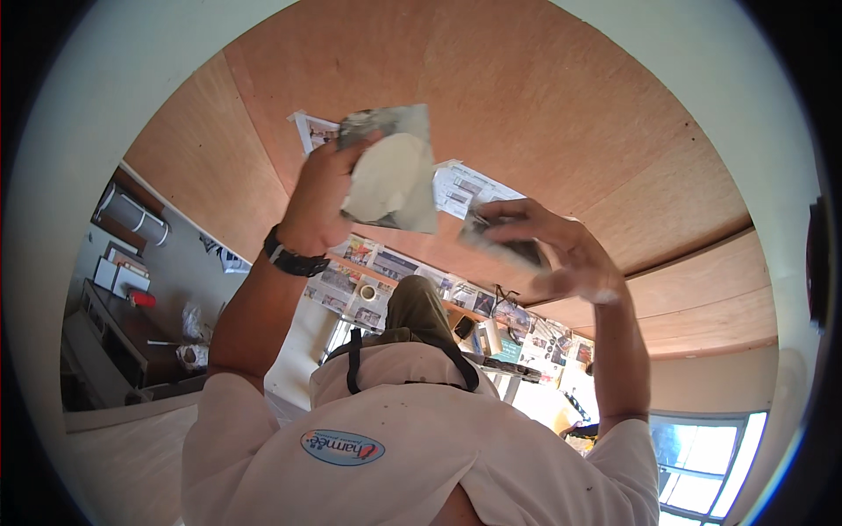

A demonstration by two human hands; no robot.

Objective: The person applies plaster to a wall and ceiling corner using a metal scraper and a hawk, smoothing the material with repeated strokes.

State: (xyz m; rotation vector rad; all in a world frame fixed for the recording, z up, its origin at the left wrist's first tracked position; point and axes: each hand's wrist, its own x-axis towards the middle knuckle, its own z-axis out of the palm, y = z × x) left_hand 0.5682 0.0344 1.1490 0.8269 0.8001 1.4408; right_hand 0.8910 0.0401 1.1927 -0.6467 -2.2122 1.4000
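Note:
My left hand, with a dark watch on its wrist, grips a flat, rectangular grey plate by its left side. A thick, smooth mound of off-white putty covers much of the plate's face. To the right, my right hand has its fingers closed over a dark grey, flat-bladed scraper, somewhat smeared by motion. The blade's edge points toward the plate, with a gap between the two. Behind both hands spreads a brown plywood panel, with a printed white sheet showing between them.
Newspaper covers a ledge beyond my body, with a cup and several small items on it. At left, lower down, are a dark cabinet and a silver roll. A bright window is at lower right.

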